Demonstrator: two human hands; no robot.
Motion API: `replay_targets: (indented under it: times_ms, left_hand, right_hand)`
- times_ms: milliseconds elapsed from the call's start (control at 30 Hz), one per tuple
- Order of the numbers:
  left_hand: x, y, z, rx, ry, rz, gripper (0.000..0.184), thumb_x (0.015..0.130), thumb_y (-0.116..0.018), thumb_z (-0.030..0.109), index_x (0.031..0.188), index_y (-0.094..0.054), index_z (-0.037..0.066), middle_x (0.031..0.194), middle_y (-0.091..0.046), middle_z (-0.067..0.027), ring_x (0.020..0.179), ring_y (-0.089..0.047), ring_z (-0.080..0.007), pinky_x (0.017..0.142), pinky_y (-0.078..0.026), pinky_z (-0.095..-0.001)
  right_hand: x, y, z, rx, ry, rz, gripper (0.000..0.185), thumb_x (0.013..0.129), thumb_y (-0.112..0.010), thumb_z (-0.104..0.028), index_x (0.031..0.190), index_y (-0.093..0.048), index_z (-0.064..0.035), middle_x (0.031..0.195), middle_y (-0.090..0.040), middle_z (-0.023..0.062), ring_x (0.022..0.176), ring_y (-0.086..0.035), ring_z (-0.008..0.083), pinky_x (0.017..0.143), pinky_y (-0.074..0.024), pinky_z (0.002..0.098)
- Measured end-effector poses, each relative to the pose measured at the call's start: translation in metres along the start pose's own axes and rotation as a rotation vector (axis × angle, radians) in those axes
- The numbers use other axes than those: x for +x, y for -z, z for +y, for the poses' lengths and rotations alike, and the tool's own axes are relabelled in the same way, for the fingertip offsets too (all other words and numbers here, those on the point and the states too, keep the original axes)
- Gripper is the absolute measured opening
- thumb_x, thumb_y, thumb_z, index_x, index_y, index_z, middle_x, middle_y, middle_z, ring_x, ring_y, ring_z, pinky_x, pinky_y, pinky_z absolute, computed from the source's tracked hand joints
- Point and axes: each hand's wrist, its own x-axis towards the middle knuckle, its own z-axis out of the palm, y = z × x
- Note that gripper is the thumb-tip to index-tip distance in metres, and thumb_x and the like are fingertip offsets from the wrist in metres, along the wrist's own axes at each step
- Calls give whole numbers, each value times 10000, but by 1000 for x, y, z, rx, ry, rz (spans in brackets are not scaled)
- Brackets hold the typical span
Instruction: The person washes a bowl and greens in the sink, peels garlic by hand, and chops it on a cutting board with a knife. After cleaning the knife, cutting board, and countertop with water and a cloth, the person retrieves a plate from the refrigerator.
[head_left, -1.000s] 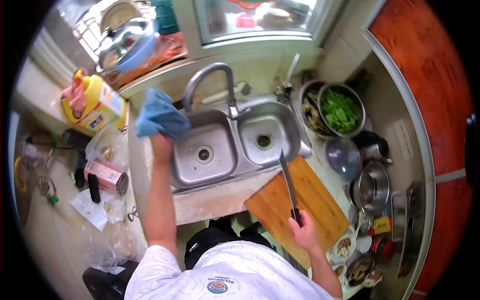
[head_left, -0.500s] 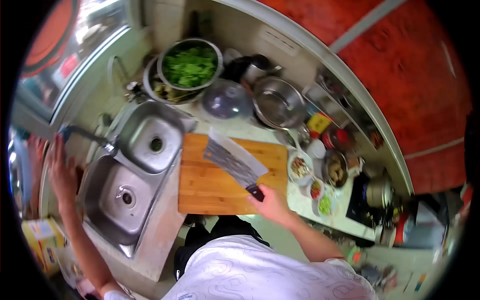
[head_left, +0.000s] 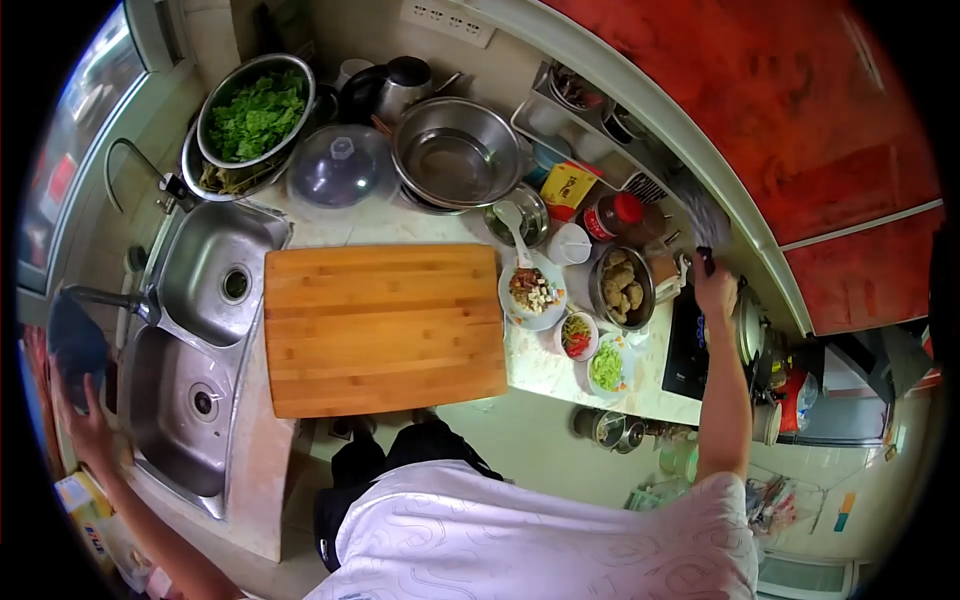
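My right hand (head_left: pixel 716 295) is closed round the dark handle of a cleaver (head_left: pixel 709 218). Its blade is blurred and stands up against the wall, beside the end of the rack. Far to the left, my left hand (head_left: pixel 88 428) is at the lower edge of a blue-grey cloth (head_left: pixel 77 342), beyond the sink. Thumb and fingers appear to pinch that edge, partly hidden. Between my two hands lies a bare wooden cutting board (head_left: pixel 386 330) on the counter.
A double sink (head_left: pixel 190 400) adjoins the board's left side. Behind are a bowl of leafy greens (head_left: pixel 255 115), a clear lid (head_left: pixel 340 170) and a steel basin (head_left: pixel 455 155). At right stand a plate of chopped food (head_left: pixel 530 290), small bowls and a bowl of brown pieces (head_left: pixel 622 285).
My right hand has lifted the cleaver off the board and carried it right to the wall rack. My left hand has come lower, and the blue-grey cloth now shows at its fingers.
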Motion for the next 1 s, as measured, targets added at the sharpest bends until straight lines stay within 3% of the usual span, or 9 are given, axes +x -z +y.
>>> replay_targets:
  times_ms: [133, 200, 267, 367, 500, 600, 633, 933, 1000]
  left_hand:
    - [-28, 8, 68, -263, 72, -176, 502, 908, -560, 158, 1376, -396, 75, 1419, -390, -115, 1310, -363, -251, 1075, -272, -364]
    - [-48, 4, 92, -518, 275, -304, 495, 922, -534, 167, 1380, -381, 56, 1424, -376, -128, 1320, -343, -257, 1071, -278, -361]
    - [-56, 4, 112, -461, 219, -335, 504, 918, -542, 165, 1390, -378, 100, 1434, -368, -105, 1313, -355, -245, 1049, -307, -386]
    - [-71, -2, 137, -520, 412, -483, 521, 893, -583, 183, 1379, -401, 139, 1442, -374, -45, 1311, -361, -218, 1033, -293, -409]
    - [-81, -12, 166, -608, 436, -578, 499, 892, -582, 176, 1363, -421, 142, 1451, -363, -21, 1298, -375, -203, 1028, -294, -405]
    - [-85, -20, 180, -689, 437, -632, 496, 875, -604, 197, 1342, -446, 139, 1436, -386, -30, 1285, -397, -216, 1006, -326, -405]
    - [-85, -20, 186, -664, 437, -656, 501, 867, -611, 201, 1338, -451, 134, 1433, -391, -32, 1280, -403, -216, 994, -342, -404]
    - [-116, -60, 216, -679, 549, -831, 528, 829, -641, 218, 1316, -480, 93, 1273, -548, -103, 1151, -518, -241, 929, -411, -379]
    - [-129, -86, 224, -755, 629, -821, 547, 821, -645, 228, 1312, -475, 57, 1248, -561, -132, 1113, -547, -252, 923, -427, -373]
  right_hand:
    - [63, -30, 32, -29, 118, -27, 492, 860, -530, -485, 1081, -597, -50, 876, -637, 236, 847, -603, 424, 725, -485, 479]
    - [77, -37, 38, -31, 200, -4, 497, 864, -525, -484, 1113, -586, -59, 874, -638, 230, 837, -603, 425, 719, -486, 484]
    - [88, -45, 43, -107, 437, 194, 517, 862, -524, -491, 1153, -576, -68, 941, -636, 223, 893, -595, 417, 767, -480, 478]
    - [101, -40, 49, -222, 542, 238, 530, 844, -570, -461, 1209, -549, -76, 1074, -612, 211, 995, -578, 384, 849, -459, 449]
    - [138, -55, 72, -15, 560, 18, 535, 821, -632, -403, 1228, -533, -70, 1188, -571, 187, 1078, -556, 338, 909, -432, 411]
    - [165, -73, 87, -244, 906, 526, 559, 816, -659, -333, 1262, -501, -37, 1215, -561, 182, 1138, -523, 324, 943, -406, 395]
    - [170, -72, 86, -240, 931, 518, 558, 818, -656, -334, 1264, -500, -38, 1216, -561, 181, 1141, -521, 324, 945, -404, 396]
    - [199, -67, 39, -81, 892, 278, 547, 836, -629, -339, 1276, -495, -43, 1226, -557, 176, 1166, -501, 323, 969, -383, 404]
    - [214, -101, 59, -397, 646, 335, 530, 861, -581, -363, 1283, -495, -54, 1240, -550, 170, 1176, -492, 329, 983, -370, 411]
